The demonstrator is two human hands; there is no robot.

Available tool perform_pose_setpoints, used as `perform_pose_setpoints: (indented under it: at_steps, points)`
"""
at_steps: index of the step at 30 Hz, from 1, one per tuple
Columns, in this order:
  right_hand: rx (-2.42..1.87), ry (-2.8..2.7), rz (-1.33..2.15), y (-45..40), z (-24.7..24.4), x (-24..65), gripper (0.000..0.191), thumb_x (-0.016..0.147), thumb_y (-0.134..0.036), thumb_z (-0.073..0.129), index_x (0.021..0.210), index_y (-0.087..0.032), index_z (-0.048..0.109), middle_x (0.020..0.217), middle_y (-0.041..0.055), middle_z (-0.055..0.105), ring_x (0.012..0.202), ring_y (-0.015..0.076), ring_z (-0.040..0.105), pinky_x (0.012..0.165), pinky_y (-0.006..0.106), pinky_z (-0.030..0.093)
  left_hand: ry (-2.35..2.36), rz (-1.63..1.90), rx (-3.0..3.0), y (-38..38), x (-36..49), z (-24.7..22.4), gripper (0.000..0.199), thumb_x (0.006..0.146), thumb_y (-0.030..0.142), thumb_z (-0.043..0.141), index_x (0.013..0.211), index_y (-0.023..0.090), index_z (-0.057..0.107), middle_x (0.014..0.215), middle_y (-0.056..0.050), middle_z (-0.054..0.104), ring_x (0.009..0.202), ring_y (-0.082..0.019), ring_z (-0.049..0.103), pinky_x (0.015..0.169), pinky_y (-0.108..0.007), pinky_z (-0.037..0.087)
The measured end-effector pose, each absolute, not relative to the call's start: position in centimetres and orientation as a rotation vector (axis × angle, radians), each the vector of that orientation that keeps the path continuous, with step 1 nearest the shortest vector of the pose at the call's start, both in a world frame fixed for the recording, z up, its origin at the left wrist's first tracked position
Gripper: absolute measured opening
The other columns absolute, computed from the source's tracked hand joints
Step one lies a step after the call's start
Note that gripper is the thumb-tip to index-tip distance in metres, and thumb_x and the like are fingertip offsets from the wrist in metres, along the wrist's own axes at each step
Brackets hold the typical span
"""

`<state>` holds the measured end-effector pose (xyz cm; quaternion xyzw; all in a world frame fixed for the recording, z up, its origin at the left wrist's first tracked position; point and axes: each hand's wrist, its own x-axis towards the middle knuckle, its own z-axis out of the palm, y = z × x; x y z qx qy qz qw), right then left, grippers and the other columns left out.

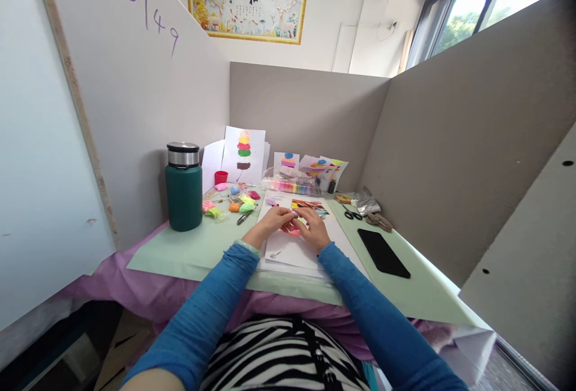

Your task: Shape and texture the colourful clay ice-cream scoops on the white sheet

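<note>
Above white paper (288, 253) on the green-covered table, my left hand (278, 222) and my right hand (312, 229) meet at the fingertips. The fingers of both are bent and pressed together around something small that I cannot make out. Beneath them, a pink patch (291, 232) shows on the paper, partly hidden by the fingers. Colored pencils (310, 205) lie just beyond my hands. Bags of soft colored clay (234, 205) are spread to the left, with a dark pen (244, 217) near them.
A green bottle (184, 196) stands at the left. A black phone (383, 252) lies at the right, with black scissors (352, 213) behind it. Standing at the back are a card with colored layers (244, 154), a red cup (221, 177) and a clear pack of colors (292, 185).
</note>
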<state>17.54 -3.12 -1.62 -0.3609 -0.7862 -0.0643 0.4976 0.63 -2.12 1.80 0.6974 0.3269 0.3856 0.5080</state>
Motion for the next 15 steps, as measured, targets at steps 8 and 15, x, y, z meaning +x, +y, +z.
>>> perform_pose_setpoints:
  at_steps: [8, 15]
  points:
    - [-0.884, -1.915, -0.163, -3.07, -1.68, 17.53, 0.029, 0.091, -0.033, 0.053, 0.115, -0.022, 0.066, 0.11, 0.0104, 0.065, 0.107, 0.0239, 0.057, 0.095, 0.044, 0.045, 0.717, 0.905, 1.608, -2.29, 0.49, 1.87, 0.044, 0.072, 0.052, 0.07, 0.077, 0.009, 0.064, 0.06, -0.004, 0.062, 0.056, -0.011, 0.059, 0.058, -0.024, 0.046]
    - [-0.86, -1.927, -0.169, -2.9, -1.75, 17.51, 0.033, 0.09, -0.034, 0.054, 0.119, -0.023, 0.064, 0.111, 0.0112, 0.064, 0.106, 0.0243, 0.057, 0.094, 0.045, 0.046, 0.67, 0.911, 1.509, -2.8, 0.45, 2.37, 0.044, 0.068, 0.051, 0.075, 0.08, 0.009, 0.065, 0.065, -0.004, 0.065, 0.056, -0.012, 0.061, 0.06, -0.025, 0.048]
